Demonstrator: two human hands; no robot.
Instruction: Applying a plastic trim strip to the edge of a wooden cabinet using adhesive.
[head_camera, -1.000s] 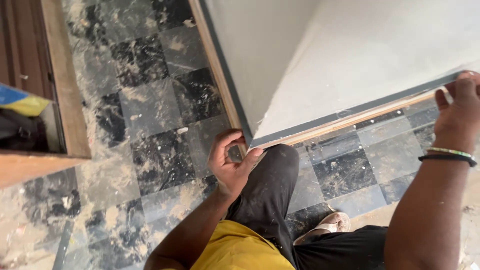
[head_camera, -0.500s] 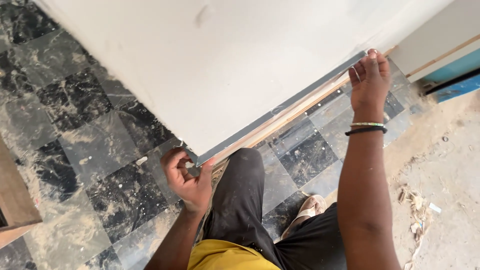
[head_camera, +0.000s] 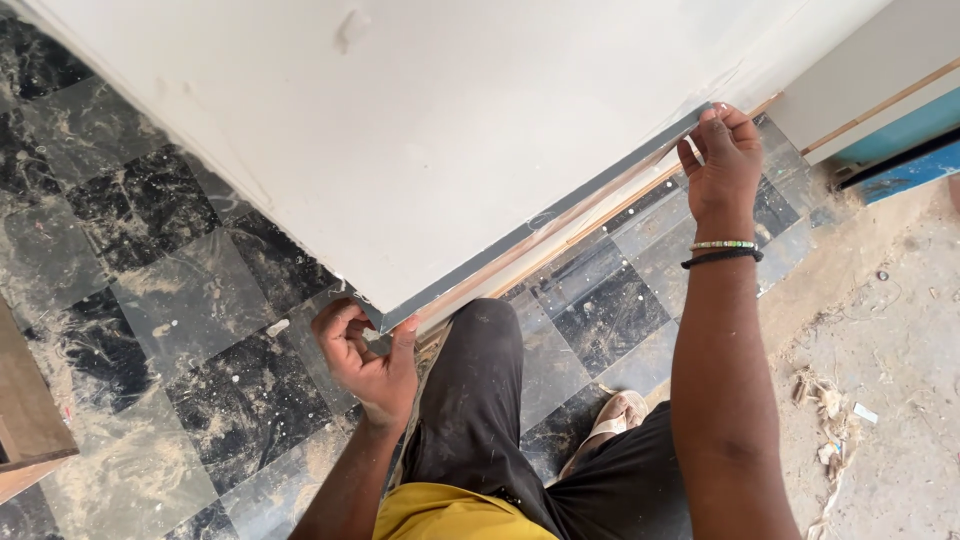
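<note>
One large white board (head_camera: 430, 130) fills the upper part of the view, and one grey edge strip (head_camera: 540, 230) runs along its lower side. Two hands are on it: one left hand (head_camera: 365, 355) at the corner, one right hand (head_camera: 722, 165) at the far end of the strip. Two bracelets (head_camera: 722, 252) circle the right wrist, one pale beaded, one black. One foot in a worn sandal (head_camera: 615, 418) shows on the tiled floor (head_camera: 150, 300).
</note>
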